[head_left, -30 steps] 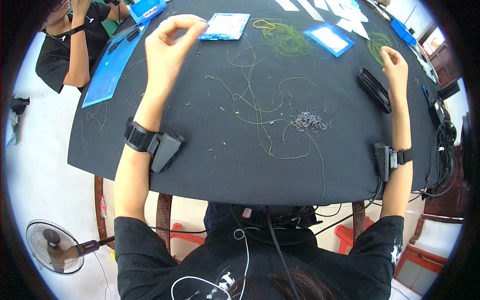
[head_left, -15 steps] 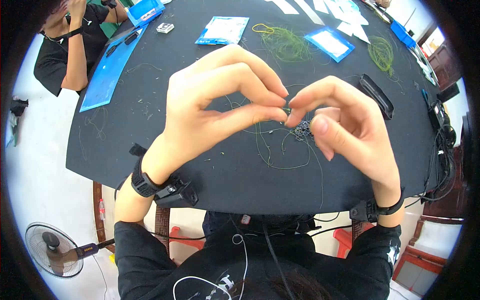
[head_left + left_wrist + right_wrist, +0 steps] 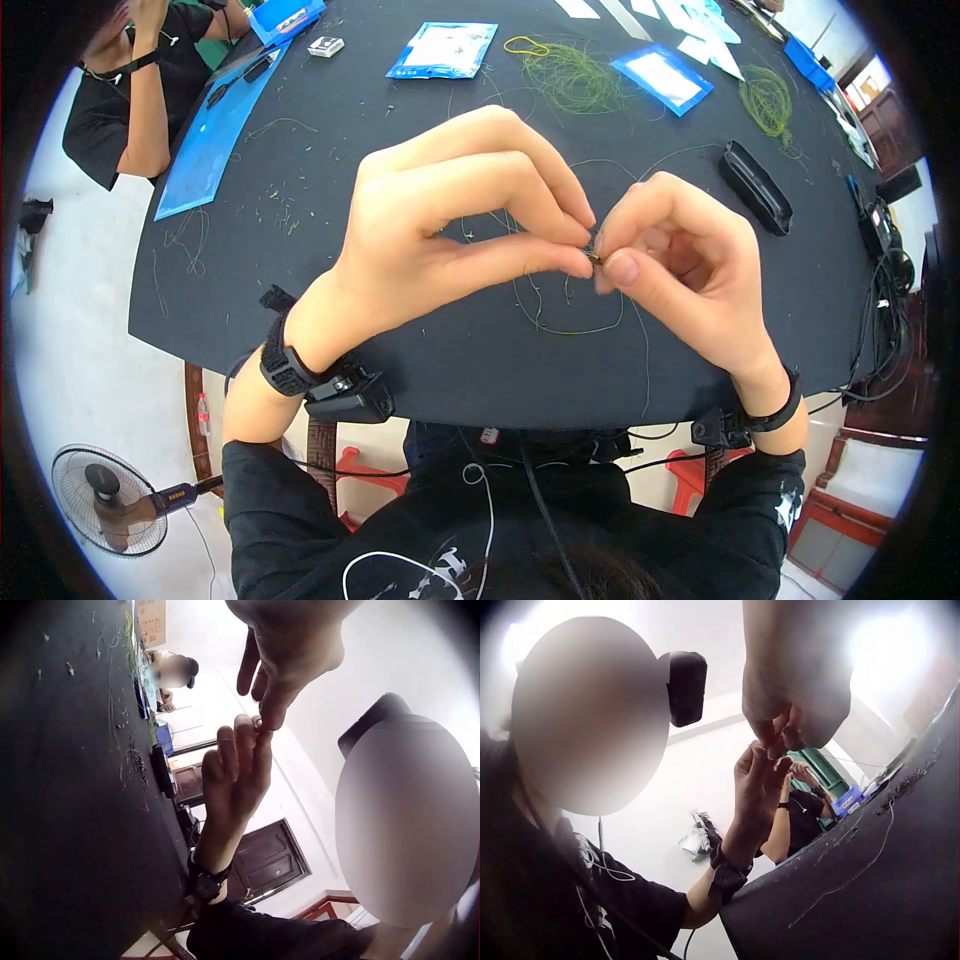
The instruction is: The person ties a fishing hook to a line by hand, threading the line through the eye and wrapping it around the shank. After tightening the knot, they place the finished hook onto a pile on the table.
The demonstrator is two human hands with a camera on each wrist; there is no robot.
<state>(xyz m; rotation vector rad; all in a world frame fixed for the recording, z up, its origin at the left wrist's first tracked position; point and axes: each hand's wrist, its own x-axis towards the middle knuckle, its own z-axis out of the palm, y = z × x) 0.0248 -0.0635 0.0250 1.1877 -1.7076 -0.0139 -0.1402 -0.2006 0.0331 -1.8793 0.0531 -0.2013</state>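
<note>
Over the middle of the table, my left hand (image 3: 440, 215) and right hand (image 3: 690, 265) meet at the fingertips. The left thumb and fingers pinch a tiny dark greenish bit of fishing line (image 3: 594, 258). On its other side the right thumb and forefinger pinch it too, the other right fingers curled in. Whether a hook is at the line's end, I cannot tell. Below the hands a loose strand (image 3: 580, 331) curves over the black cloth. A heap of small grey hooks (image 3: 137, 761) shows in the left wrist view; the hands cover it in the head view.
Farther back lie a green line coil (image 3: 570, 80) with a yellow band, a second coil (image 3: 766, 105), a white-and-blue packet (image 3: 443, 50) and a blue-edged packet (image 3: 662, 78). An open black case (image 3: 756, 187) lies right. Another person (image 3: 120, 100) sits at the far left beside a blue board (image 3: 205, 160).
Both hands came from far apart to the table's middle and joined at the fingertips. Since half a second ago the right thumb has closed in on the line. A small white box is uncovered at the back left.
</note>
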